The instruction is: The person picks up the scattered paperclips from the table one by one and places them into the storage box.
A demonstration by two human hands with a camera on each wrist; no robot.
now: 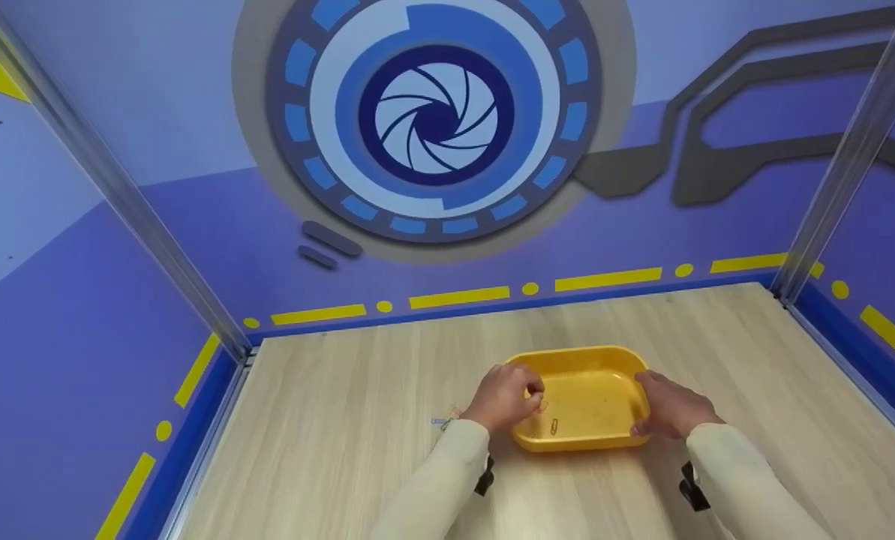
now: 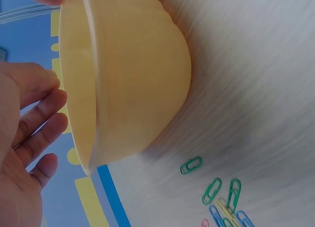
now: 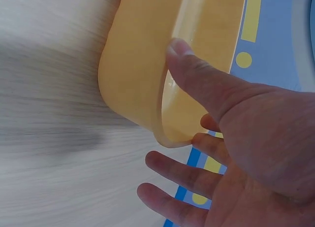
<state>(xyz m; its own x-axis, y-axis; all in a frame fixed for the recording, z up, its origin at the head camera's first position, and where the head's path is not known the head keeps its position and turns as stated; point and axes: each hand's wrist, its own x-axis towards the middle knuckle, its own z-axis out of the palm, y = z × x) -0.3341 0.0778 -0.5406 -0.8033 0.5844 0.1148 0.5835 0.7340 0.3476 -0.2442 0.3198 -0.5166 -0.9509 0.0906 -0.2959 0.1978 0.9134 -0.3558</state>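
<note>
A yellow plastic tray (image 1: pixel 582 442) rests on the wooden table in the head view. Over its left end is my left hand (image 1: pixel 506 397), fingers bent and thumb tip against the index finger. A small orange-pink paper clip (image 1: pixel 543 407) shows at those fingertips; in the left wrist view the fingers hide it. My right hand (image 1: pixel 672 405) grips the tray's right end, its thumb (image 3: pixel 189 64) over the near rim and other fingers toward the far side. Inside the tray lies one paper clip (image 1: pixel 554 426).
Left of the tray, loose paper clips (image 2: pixel 224 207) in green, blue, yellow and pink lie on the table (image 1: pixel 342 420), partly behind the left wrist in the head view. Printed blue panels (image 1: pixel 192 240) with metal corner posts enclose the table at the back and sides.
</note>
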